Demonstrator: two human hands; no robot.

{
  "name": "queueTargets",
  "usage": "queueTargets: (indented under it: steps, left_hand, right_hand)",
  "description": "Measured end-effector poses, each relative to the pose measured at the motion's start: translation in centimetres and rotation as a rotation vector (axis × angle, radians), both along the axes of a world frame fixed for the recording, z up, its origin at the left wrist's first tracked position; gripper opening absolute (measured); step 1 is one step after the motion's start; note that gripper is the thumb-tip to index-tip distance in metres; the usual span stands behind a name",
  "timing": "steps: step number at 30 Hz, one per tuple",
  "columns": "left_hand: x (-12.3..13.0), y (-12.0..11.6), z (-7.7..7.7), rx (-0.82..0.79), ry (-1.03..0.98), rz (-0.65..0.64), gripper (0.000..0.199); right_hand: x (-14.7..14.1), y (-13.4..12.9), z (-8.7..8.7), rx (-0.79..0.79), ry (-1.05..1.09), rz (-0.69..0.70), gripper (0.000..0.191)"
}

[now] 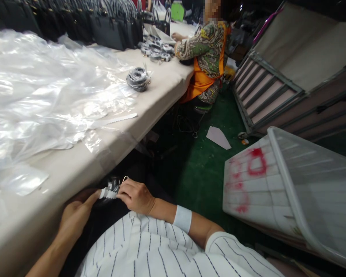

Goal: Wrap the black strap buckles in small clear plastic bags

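Low in front of my lap, both hands meet at a white wavy-edged strip [108, 193] that lies along a dark, shiny bundle [113, 182], perhaps a coiled strap. My left hand [76, 217] pinches the strip's left end between thumb and fingers; some of its fingers are hidden behind the bundle. My right hand [137, 195] is closed at the strip's right end, beside a small gold-coloured metal hook [125, 178]. On the table, a coiled black strap [138, 79] in clear wrap sits near the edge. A similar white wavy strip [122, 119] lies nearer me.
Clear plastic bags [46, 88] cover much of the table [167, 80]. Black handbags [112, 30] stand behind them, near more wrapped straps [157, 48]. A co-worker in an orange apron [203, 82] sits farther along. At right are a white bin [248, 184] and a railed cart [268, 80].
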State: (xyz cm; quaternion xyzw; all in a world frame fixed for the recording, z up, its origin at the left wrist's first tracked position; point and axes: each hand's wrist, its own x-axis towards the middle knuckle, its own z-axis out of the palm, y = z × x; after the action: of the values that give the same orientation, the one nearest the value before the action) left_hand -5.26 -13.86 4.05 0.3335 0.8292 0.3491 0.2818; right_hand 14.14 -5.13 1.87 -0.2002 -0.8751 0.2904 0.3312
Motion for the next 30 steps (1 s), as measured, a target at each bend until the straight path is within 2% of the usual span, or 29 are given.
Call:
queueTargets:
  steps: [3,7,12,16,19,24,28,30]
  left_hand:
    - [0.7,-0.1,-0.2,0.002,-0.159,0.033,0.050]
    - [1.1,0.4,0.0,0.019,-0.227,0.057,0.057]
    - [1.1,0.5,0.7,0.013,-0.258,0.019,0.054]
    - [1.6,0.3,-0.1,0.062,-0.231,0.066,0.048]
    - [2.7,0.3,-0.5,0.099,-0.158,0.079,0.042]
    - [4.3,0.5,0.7,0.188,0.048,-0.009,0.031]
    - [4.6,0.3,1.8,0.339,0.235,-0.206,0.027]
    - [4.3,0.2,1.9,0.399,0.332,-0.288,0.025]
  right_hand:
    - [-0.5,0.4,0.9,-0.006,0.031,0.004,0.027]
    - [-1.6,0.8,1.1,0.074,-0.080,0.048,0.028]
    - [-2.3,0.9,0.6,0.177,-0.137,0.031,0.030]
    - [-2.1,1.0,0.5,0.287,-0.136,0.066,0.026]
    - [-1.6,1.0,0.4,0.305,-0.136,0.100,0.025]
    - [-1.1,1.1,0.1,0.158,-0.080,0.081,0.024]
    - [-1.7,1.2,-0.3,-0.056,-0.020,0.045,0.022]
    - [-2.1,1.0,-0.9,-0.110,-0.054,0.061,0.017]
